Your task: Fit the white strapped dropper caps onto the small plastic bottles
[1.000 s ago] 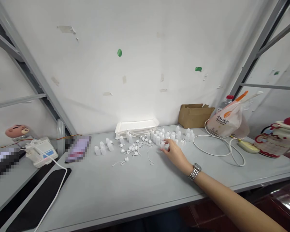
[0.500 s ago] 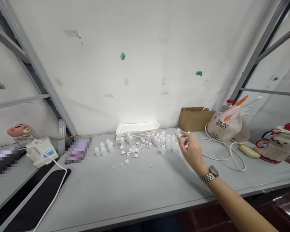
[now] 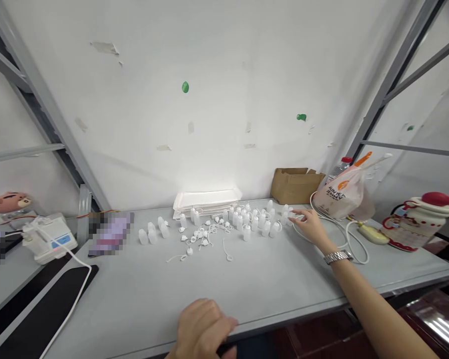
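Observation:
My right hand [image 3: 311, 227] reaches to the right end of a group of small white plastic bottles [image 3: 255, 222]. Its fingertips are pinched at a small bottle [image 3: 285, 217], partly covered by the fingers. At the table's front edge is my left hand [image 3: 204, 329], its fingers curled in; whatever may be inside is hidden. Loose white caps with thin looped straps [image 3: 200, 234] lie in a heap left of the group. Several more bottles [image 3: 152, 233] stand farther left. One capped bottle [image 3: 247, 233] stands a little in front of the group.
Behind the bottles lies a stack of white trays [image 3: 205, 198]. A cardboard box [image 3: 296, 185], a plastic bag [image 3: 340, 194], a white cable [image 3: 362, 254] and a red-lidded jar [image 3: 415, 224] stand or lie at the right. On the left are a phone [image 3: 112, 233] and a white device [image 3: 50, 239].
My right hand has moved right and down, from above the bottles to their right end. My left hand has come into view at the front edge. The view has shifted slightly.

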Tool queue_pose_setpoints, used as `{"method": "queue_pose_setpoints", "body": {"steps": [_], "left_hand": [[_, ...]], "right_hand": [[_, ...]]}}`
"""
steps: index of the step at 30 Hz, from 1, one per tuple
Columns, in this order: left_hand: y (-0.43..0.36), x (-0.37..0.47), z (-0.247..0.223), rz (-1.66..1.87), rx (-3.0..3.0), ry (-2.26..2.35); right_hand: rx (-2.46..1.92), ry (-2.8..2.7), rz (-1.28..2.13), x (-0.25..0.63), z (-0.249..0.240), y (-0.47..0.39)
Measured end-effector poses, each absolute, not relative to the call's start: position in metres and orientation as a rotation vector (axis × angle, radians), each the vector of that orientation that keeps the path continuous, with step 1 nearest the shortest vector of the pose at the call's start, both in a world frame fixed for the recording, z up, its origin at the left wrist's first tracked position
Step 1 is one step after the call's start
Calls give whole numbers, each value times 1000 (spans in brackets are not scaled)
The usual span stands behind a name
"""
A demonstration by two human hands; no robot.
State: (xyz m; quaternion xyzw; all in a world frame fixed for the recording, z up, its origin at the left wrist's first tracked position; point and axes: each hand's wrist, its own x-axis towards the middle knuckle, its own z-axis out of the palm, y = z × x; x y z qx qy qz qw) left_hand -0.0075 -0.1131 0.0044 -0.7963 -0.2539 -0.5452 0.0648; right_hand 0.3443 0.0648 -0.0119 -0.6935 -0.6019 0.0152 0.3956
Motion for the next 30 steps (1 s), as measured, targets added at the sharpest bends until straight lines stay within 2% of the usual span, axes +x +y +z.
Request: {"method": "queue_pose_setpoints", "body": {"steps": [4,11,18,22,25,30], "left_hand": [[-100,11,11,-1727,-2367,-661],[-102,17,1,-1658,-2362,-650],[-104,20,-2,-1605,-2378,-764],[-99,14,-5,-1509,-2414,-810],[-79,4,6,-1408,-2453,-1040],[-29,-10,39,-1398,-2754,-1621]], "right_hand": [[-1760,-1529,26,344,-13,70],[-1756,-1552,-63,345,-13,72],[-1821,-1503,87,342,-11,66],[-1690,-1486,-66,330,10,45],[-1450,-1482,-185,294,38,14],[-1093,-1737,244,197,64,-22]]}}
